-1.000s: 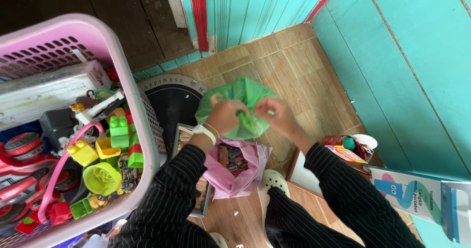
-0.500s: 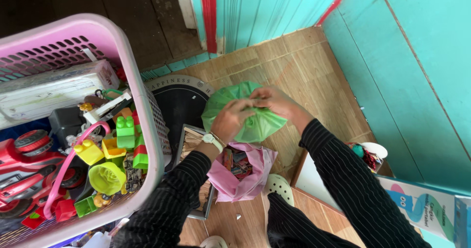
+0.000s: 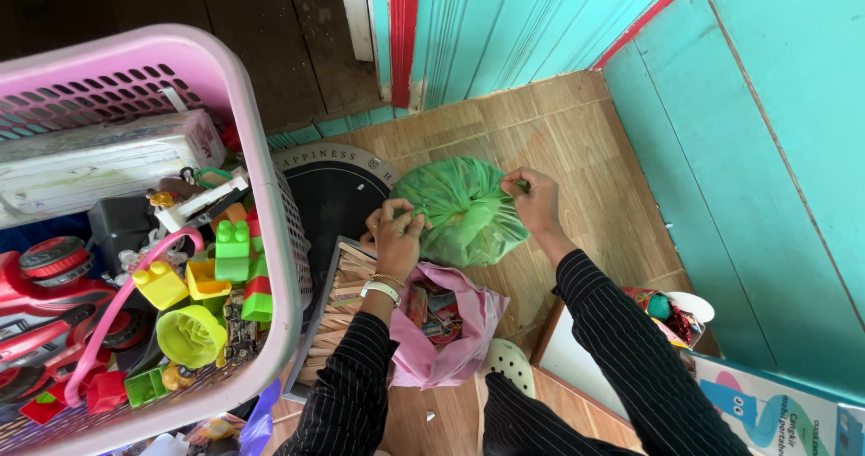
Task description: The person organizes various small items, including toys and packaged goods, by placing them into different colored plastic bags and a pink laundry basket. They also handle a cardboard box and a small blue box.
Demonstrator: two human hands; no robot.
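A filled green plastic bag (image 3: 464, 213) is held over the wooden floor between both hands. My left hand (image 3: 394, 234) pinches the bag's left side, with a watch and a bracelet on its wrist. My right hand (image 3: 535, 199) pinches the bag's right top corner. Both arms wear black pinstriped sleeves. Just below the green bag lies an open pink plastic bag (image 3: 448, 323) with small colourful cards inside.
A pink laundry basket (image 3: 261, 205) full of toy blocks, a red toy car and a box stands at the left. A black round mat (image 3: 329, 190) and a woven tray (image 3: 329, 316) lie beside it. Turquoise walls close the right side; a printed box (image 3: 775, 406) sits bottom right.
My hands have moved apart from the bag's middle to its left and right sides. The bag's top, bunched earlier, now looks closed and rounded. The view shifted slightly.
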